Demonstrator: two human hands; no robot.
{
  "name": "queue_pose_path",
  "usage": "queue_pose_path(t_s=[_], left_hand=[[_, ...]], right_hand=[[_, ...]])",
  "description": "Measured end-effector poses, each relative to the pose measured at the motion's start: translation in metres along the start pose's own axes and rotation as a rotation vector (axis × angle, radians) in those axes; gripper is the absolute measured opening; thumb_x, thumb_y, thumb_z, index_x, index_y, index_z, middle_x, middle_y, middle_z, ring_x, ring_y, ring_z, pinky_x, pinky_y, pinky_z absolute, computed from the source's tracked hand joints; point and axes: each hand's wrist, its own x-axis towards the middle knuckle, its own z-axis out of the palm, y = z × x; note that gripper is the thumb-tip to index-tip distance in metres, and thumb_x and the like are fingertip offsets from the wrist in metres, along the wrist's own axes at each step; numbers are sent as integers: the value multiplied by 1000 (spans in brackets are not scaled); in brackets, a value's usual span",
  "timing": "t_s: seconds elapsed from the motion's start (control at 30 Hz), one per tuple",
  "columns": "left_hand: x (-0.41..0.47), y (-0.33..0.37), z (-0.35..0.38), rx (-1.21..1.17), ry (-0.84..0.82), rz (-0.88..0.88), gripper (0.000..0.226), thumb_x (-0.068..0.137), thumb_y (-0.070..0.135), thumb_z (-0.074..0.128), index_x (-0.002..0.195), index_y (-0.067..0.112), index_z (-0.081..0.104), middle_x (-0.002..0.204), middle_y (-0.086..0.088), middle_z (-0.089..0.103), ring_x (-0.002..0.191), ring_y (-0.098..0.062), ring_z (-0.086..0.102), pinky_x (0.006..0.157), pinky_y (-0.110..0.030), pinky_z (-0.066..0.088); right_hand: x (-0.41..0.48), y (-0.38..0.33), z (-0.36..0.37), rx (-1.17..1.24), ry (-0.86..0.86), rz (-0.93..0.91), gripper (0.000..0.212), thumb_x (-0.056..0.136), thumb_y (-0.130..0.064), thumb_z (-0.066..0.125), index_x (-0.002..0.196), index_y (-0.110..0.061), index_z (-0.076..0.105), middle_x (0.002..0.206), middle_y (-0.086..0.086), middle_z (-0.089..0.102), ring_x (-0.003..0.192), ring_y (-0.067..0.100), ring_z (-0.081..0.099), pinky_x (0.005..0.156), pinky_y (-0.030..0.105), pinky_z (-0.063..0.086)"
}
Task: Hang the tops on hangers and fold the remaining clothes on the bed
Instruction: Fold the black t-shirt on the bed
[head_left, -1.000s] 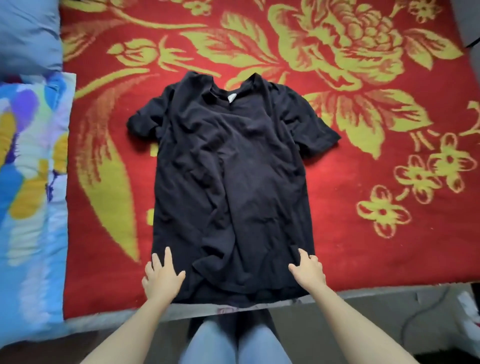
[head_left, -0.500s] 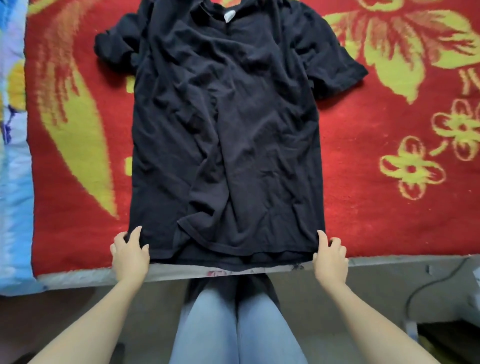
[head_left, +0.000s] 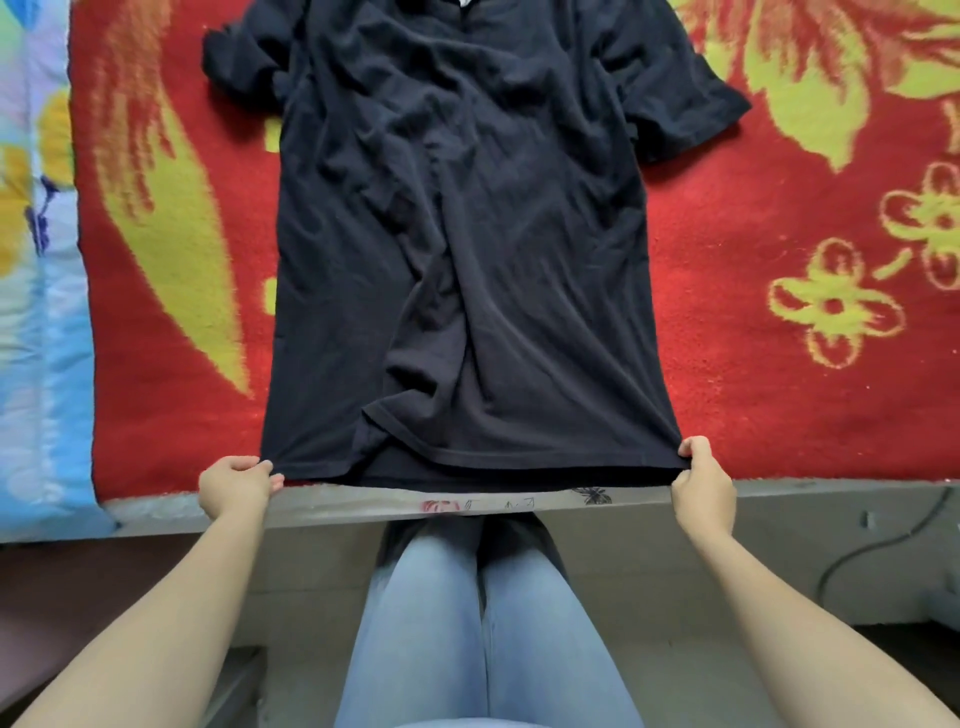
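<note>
From the head view, we see both hands gone out to the corners. A second ago they lay spread on the hem of the black T-shirt (head_left: 457, 234), well inside its side seams. Half a second ago they sat at the two bottom corners. Now the left hand (head_left: 236, 480) pinches the near-left corner between thumb and curled fingers, and the right hand (head_left: 701, 480) pinches the near-right corner the same way. The hem between them is drawn into a nearly straight line, and the lower body of the shirt looks smoother than it did, though creases remain across the chest and a loose flap of fabric sits just above the hem, left of the middle.

We judge this to be a straightening pull. It's a top, so it should end up on a hanger, and we see no hanger here.

The shirt lies face up on the red flowered blanket (head_left: 779, 405) of the bed (head_left: 363, 503), its hem right along the near edge, its body running away from us. The collar is cut off at the top of the picture. One sleeve lies flat toward the far right and the other is bunched at the far left. Both hands sit at that near edge, touching the shirt only at its corners. A blue patterned quilt (head_left: 41, 364) lies along the left side.
</note>
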Motion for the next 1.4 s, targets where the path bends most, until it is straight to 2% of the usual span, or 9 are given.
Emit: queue_pose_path(t_s=[0.17,0.3,0.4,0.6,0.77,0.87,0.97,1.1,1.4], left_hand=[[-2,-3,-36,-270,-17,-124,29,90,-10,49,69,10,49,38,1,55,28,-1,50,37,-10,45],[-12,-15,-58,-406,-53,-148,28,92,-8,48,71,10,49,62,-6,54,33,2,52,40,-7,43],[-22,-28,-64,-433,-57,-168,27,92,-6,49,73,12,51,71,-3,50,38,0,53,41,-6,42],[-20,-68,-65,-344,6,-200,29,93,-5,50,72,15,53,45,3,57,30,2,48,36,-5,38],[-24,-101,-64,-223,113,-235,30,90,-6,50,67,14,52,29,12,46,25,-1,43,32,-12,35],[-35,-90,-57,37,156,-177,20,86,-6,49,91,4,67,71,-10,69,69,-23,66,59,-28,50],[-39,-62,-44,414,83,19,36,87,0,49,121,6,60,124,-25,54,115,-43,47,95,-44,41],[-46,-11,-15,473,-37,269,41,89,11,52,130,8,50,132,-24,47,122,-41,40,99,-48,36],[-57,85,28,504,-203,553,47,92,13,51,138,12,41,141,-16,37,129,-34,33,101,-47,32]], right_hand=[[13,23,-13,506,161,298,37,74,19,31,82,-5,57,80,9,53,82,35,53,57,26,36],[14,23,-21,1065,76,635,43,82,18,23,68,-17,43,74,7,47,67,22,48,61,31,43],[11,28,-24,1131,-8,647,43,85,18,19,69,-16,41,74,9,48,65,22,47,63,33,42],[-2,68,-14,536,-123,349,41,79,21,31,60,-12,47,71,13,56,49,18,49,39,8,37],[-25,97,0,63,-282,178,35,80,8,42,66,-22,54,86,16,62,75,32,56,63,31,39],[-25,87,8,-208,-477,175,15,89,-13,46,92,-20,59,107,12,62,99,31,55,79,33,41],[-12,65,17,-292,-577,159,36,90,-32,53,123,-16,52,131,12,51,119,32,48,95,36,41],[4,7,5,-125,-314,55,13,90,-18,48,101,-11,52,119,20,51,110,35,50,89,39,41],[33,-97,-22,-126,-153,-89,30,92,-15,46,120,-7,52,126,20,45,119,37,40,97,41,35]])
